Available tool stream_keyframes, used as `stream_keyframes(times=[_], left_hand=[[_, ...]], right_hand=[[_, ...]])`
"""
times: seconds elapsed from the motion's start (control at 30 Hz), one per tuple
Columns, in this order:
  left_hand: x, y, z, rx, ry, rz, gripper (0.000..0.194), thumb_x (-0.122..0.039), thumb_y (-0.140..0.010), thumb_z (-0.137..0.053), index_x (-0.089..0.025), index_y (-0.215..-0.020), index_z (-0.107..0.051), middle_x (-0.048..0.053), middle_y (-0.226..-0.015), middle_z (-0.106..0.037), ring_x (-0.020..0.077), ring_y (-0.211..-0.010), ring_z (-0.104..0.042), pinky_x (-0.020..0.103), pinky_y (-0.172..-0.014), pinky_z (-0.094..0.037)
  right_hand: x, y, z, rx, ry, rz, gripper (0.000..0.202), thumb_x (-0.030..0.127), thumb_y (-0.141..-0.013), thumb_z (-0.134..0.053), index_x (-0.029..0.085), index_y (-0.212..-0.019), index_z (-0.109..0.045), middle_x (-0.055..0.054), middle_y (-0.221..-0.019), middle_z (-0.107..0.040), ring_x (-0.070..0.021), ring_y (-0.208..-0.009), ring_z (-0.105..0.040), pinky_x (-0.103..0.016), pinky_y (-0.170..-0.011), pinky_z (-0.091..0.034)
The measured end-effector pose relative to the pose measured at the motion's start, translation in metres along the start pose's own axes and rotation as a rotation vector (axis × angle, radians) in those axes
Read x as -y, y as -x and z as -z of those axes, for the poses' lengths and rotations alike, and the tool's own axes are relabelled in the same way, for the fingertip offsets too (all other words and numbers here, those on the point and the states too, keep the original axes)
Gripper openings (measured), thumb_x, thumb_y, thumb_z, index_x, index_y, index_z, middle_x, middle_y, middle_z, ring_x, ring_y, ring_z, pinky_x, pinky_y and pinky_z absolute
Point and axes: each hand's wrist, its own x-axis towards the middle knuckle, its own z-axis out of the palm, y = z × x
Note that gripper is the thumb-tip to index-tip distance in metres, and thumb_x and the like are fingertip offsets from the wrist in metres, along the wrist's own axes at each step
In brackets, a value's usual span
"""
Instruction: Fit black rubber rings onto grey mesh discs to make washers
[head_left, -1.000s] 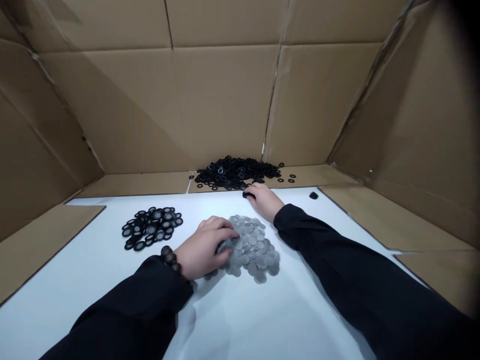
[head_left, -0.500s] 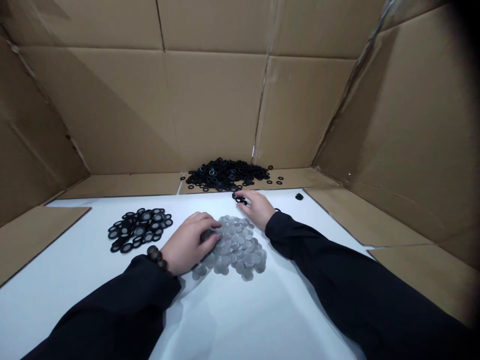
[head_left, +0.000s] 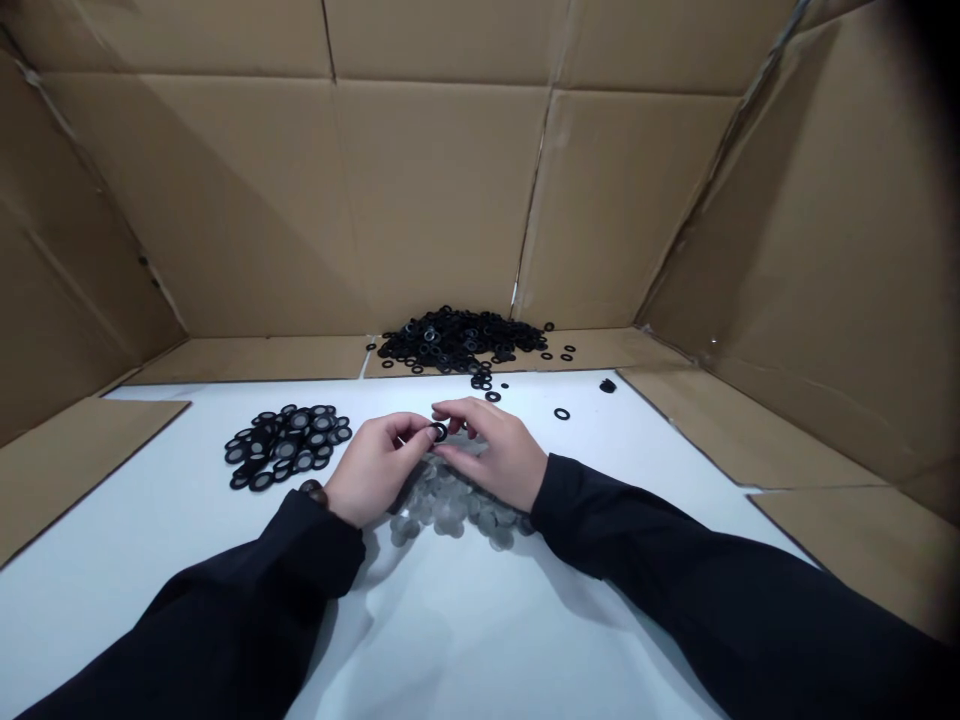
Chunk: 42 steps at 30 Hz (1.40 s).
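Over the pile of small translucent grey discs (head_left: pixel 450 508), my two hands are close together. My left hand (head_left: pixel 379 465) pinches a black ring (head_left: pixel 440 432) between thumb and forefinger. Facing it, my right hand (head_left: pixel 495 450) has its thumb and forefinger apart on either side of the ring; whether they touch it is hard to tell. Part of the disc pile is hidden under both hands. To the left lies a heap of black rings with grey discs in their centres (head_left: pixel 289 447).
A large heap of loose black rings (head_left: pixel 457 338) lies on cardboard against the back wall (head_left: pixel 442 210). Single rings (head_left: pixel 562 414) and a small black lump (head_left: pixel 607 386) rest on the white table (head_left: pixel 420 640). Cardboard walls stand at both sides.
My right hand has come back from the loose rings toward my left. My left hand has lifted from the discs and now holds a black ring. A few rings lie spread behind.
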Motion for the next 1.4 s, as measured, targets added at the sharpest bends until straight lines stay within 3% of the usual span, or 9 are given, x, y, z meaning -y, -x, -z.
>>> stream_keyframes(times=[0.13,0.27,0.37,0.47,0.57,0.73,0.93,1.2,1.4], left_hand=[[0.002,0.0,0.002,-0.061,-0.003,0.055,0.031,-0.046,-0.082,-0.06,-0.016,-0.075,-0.063,-0.002,-0.063,-0.055,0.0108,-0.055,-0.043,0.023,-0.053,-0.035],[0.005,-0.002,0.003,-0.047,0.022,0.04,0.032,-0.048,-0.08,-0.062,-0.016,-0.076,-0.063,-0.001,-0.067,-0.056,0.0109,-0.058,-0.044,0.023,-0.053,-0.036],[0.007,-0.003,0.004,-0.032,0.043,0.036,0.032,-0.047,-0.079,-0.064,-0.016,-0.076,-0.063,-0.002,-0.067,-0.056,0.0108,-0.059,-0.045,0.023,-0.055,-0.037],[0.008,-0.004,0.004,-0.052,0.05,0.053,0.031,-0.046,-0.08,-0.063,-0.016,-0.075,-0.063,-0.002,-0.066,-0.056,0.0104,-0.058,-0.044,0.023,-0.056,-0.036],[0.008,-0.004,0.004,-0.062,0.04,0.076,0.03,-0.045,-0.081,-0.062,-0.016,-0.075,-0.063,-0.003,-0.063,-0.055,0.0098,-0.054,-0.042,0.023,-0.054,-0.035],[0.007,-0.004,0.005,-0.036,0.02,0.075,0.029,-0.044,-0.081,-0.062,-0.015,-0.078,-0.066,0.0,-0.068,-0.059,0.0115,-0.06,-0.046,0.024,-0.057,-0.038],[0.003,-0.003,0.003,0.026,0.012,0.044,0.03,-0.044,-0.082,-0.061,-0.014,-0.081,-0.067,0.001,-0.073,-0.061,0.0133,-0.067,-0.05,0.025,-0.063,-0.04],[0.005,-0.005,0.002,0.046,-0.01,0.023,0.027,-0.041,-0.083,-0.059,-0.014,-0.08,-0.064,0.0,-0.073,-0.06,0.0135,-0.068,-0.049,0.025,-0.064,-0.04],[0.007,-0.003,0.001,0.065,-0.037,-0.01,0.02,-0.034,-0.083,-0.056,-0.015,-0.078,-0.06,-0.001,-0.07,-0.056,0.0123,-0.065,-0.046,0.025,-0.06,-0.037]], right_hand=[[-0.01,0.001,0.005,0.163,0.094,-0.144,0.034,0.026,-0.084,-0.064,0.019,-0.116,-0.063,-0.01,-0.105,-0.062,-0.0212,-0.095,-0.058,-0.037,-0.087,-0.048],[-0.01,0.002,0.003,0.315,0.098,-0.227,0.018,0.027,-0.082,-0.066,0.018,-0.098,-0.07,-0.007,-0.093,-0.062,-0.0196,-0.089,-0.059,-0.035,-0.084,-0.047],[-0.007,0.001,0.001,0.271,0.033,-0.283,0.005,0.018,-0.081,-0.065,0.018,-0.083,-0.069,-0.004,-0.085,-0.062,-0.016,-0.08,-0.058,-0.031,-0.077,-0.046],[-0.006,-0.001,0.001,0.205,-0.018,-0.327,0.004,0.016,-0.08,-0.064,0.018,-0.077,-0.066,-0.002,-0.08,-0.061,-0.0136,-0.072,-0.054,-0.028,-0.071,-0.044],[-0.003,-0.003,0.001,0.134,-0.062,-0.363,0.006,0.018,-0.083,-0.059,0.018,-0.078,-0.062,-0.001,-0.077,-0.058,-0.0129,-0.068,-0.052,-0.028,-0.067,-0.043],[0.008,-0.004,-0.004,0.027,-0.374,-0.541,0.012,0.03,-0.087,-0.055,0.019,-0.084,-0.059,0.002,-0.069,-0.057,-0.0124,-0.063,-0.053,-0.025,-0.06,-0.044],[0.012,-0.004,-0.009,-0.074,-0.37,-0.604,0.011,0.03,-0.082,-0.061,0.019,-0.08,-0.061,0.001,-0.068,-0.06,-0.012,-0.062,-0.055,-0.024,-0.058,-0.045],[0.015,-0.002,-0.01,-0.074,-0.397,-0.571,0.015,0.033,-0.082,-0.064,0.018,-0.081,-0.063,-0.001,-0.072,-0.064,-0.0131,-0.066,-0.058,-0.025,-0.062,-0.047],[0.015,-0.004,-0.007,-0.029,-0.436,-0.534,0.018,0.032,-0.084,-0.062,0.017,-0.094,-0.065,0.0,-0.073,-0.064,-0.0131,-0.066,-0.058,-0.026,-0.064,-0.047]])
